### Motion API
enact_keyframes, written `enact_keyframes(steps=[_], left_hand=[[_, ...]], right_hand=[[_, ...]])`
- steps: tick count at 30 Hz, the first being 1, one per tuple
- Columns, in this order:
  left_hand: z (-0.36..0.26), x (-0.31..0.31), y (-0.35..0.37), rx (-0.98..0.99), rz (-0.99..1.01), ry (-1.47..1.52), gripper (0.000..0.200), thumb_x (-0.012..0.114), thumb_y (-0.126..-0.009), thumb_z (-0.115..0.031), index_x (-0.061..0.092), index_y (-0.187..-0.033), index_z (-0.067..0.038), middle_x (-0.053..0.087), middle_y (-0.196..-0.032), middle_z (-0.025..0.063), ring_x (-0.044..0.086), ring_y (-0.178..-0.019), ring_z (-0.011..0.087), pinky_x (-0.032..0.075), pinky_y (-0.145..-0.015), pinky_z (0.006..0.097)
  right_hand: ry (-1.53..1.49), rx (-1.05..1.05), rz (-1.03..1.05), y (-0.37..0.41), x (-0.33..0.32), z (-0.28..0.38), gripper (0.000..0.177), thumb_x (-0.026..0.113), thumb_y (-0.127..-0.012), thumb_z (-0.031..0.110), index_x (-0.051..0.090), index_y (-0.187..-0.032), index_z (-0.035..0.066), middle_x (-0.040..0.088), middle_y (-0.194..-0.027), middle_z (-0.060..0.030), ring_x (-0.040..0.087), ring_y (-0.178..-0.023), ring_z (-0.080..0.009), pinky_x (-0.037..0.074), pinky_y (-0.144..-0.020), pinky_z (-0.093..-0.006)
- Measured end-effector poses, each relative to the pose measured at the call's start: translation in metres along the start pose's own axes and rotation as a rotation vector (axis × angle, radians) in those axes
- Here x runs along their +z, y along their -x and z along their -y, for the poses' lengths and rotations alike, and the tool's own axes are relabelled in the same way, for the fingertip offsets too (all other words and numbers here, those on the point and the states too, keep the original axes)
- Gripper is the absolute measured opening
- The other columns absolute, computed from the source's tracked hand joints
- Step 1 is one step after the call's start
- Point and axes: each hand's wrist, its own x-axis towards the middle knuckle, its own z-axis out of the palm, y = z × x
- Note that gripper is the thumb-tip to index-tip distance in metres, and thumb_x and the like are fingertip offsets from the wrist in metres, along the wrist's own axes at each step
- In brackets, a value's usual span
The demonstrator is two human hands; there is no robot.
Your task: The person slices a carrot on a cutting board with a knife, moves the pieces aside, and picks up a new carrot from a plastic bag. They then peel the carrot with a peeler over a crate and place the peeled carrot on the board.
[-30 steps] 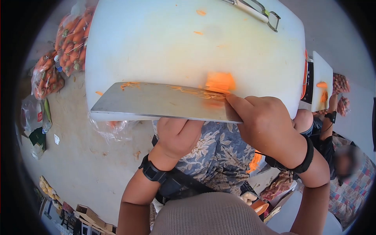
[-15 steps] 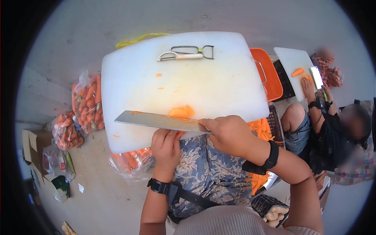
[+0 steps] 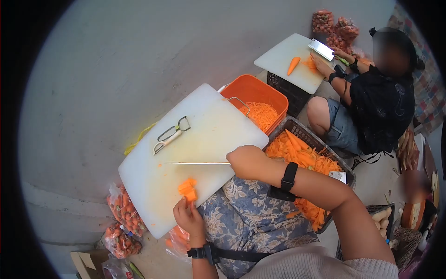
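My right hand point(image 3: 246, 162) is closed around the handle of a wide-bladed knife point(image 3: 200, 163). Its blade is seen nearly edge-on, pointing left across the white cutting board point(image 3: 218, 116). Cut carrot pieces point(image 3: 187, 189) lie together near the board's front edge. Bent fingers of my left hand point(image 3: 188, 215) close on the nearest of these pieces, below the blade and apart from it. Two peelers point(image 3: 172, 135), one with a pale handle, rest farther back on the board. Small orange scraps dot the surface.
Beyond the board stands an orange tub point(image 3: 265, 90) of shredded carrot. A dark crate point(image 3: 346, 162) at right holds carrots and peelings. Bagged carrots point(image 3: 124, 211) sit at lower left. Another person point(image 3: 376, 107) cuts carrot on a second board point(image 3: 278, 56).
The view has turned toward the right, bringing the tub, crate and other person further in. The knife has come off the carrot pieces, and my left hand has moved onto them.
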Motion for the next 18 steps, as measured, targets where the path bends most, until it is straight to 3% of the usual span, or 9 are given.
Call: enact_keyframes(steps=[4,9,11,15,18], left_hand=[[-0.004,-0.001,0.001,0.024,-0.022,-0.013,0.026,0.066,-0.083,-0.006,0.06,-0.108,0.002,0.058,-0.102,0.0156,0.058,-0.091,0.03,0.05,-0.079,0.0359],[-0.005,0.003,0.001,0.106,-0.021,-0.095,0.032,0.066,-0.084,-0.006,0.056,-0.113,0.003,0.056,-0.104,0.016,0.058,-0.092,0.0282,0.051,-0.078,0.0343],[-0.009,0.001,0.002,0.016,-0.001,-0.038,0.032,0.065,-0.083,-0.007,0.056,-0.113,0.002,0.056,-0.105,0.0165,0.057,-0.095,0.0312,0.049,-0.079,0.0366],[-0.003,0.003,0.003,0.044,0.015,-0.076,0.033,0.064,-0.084,-0.007,0.055,-0.114,0.002,0.056,-0.106,0.0172,0.056,-0.097,0.0325,0.047,-0.083,0.0386],[-0.004,0.005,0.004,0.119,-0.009,-0.166,0.033,0.062,-0.086,-0.005,0.053,-0.117,0.004,0.054,-0.103,0.0162,0.058,-0.093,0.0274,0.051,-0.078,0.0345]], right_hand=[[-0.015,-0.006,-0.032,-0.012,0.001,0.001,0.012,0.061,-0.07,0.001,0.07,-0.078,0.001,0.068,-0.079,-0.0195,0.068,-0.075,-0.0332,0.054,-0.063,-0.0411],[-0.019,0.047,0.156,-0.026,-0.015,0.002,0.015,0.063,-0.074,0.005,0.073,-0.086,0.003,0.071,-0.088,-0.0156,0.07,-0.08,-0.0287,0.055,-0.063,-0.0378],[-0.026,0.071,0.117,-0.03,-0.014,0.009,0.015,0.064,-0.073,0.004,0.072,-0.085,0.003,0.071,-0.087,-0.0157,0.07,-0.079,-0.0287,0.055,-0.063,-0.0379],[-0.022,0.054,0.035,-0.038,0.001,0.027,0.015,0.064,-0.074,0.006,0.073,-0.086,0.005,0.071,-0.088,-0.0133,0.07,-0.08,-0.0264,0.055,-0.062,-0.0367],[-0.042,0.055,0.064,-0.039,0.002,0.029,0.019,0.065,-0.078,0.009,0.073,-0.094,0.008,0.071,-0.096,-0.0102,0.07,-0.087,-0.0243,0.054,-0.066,-0.0342]])
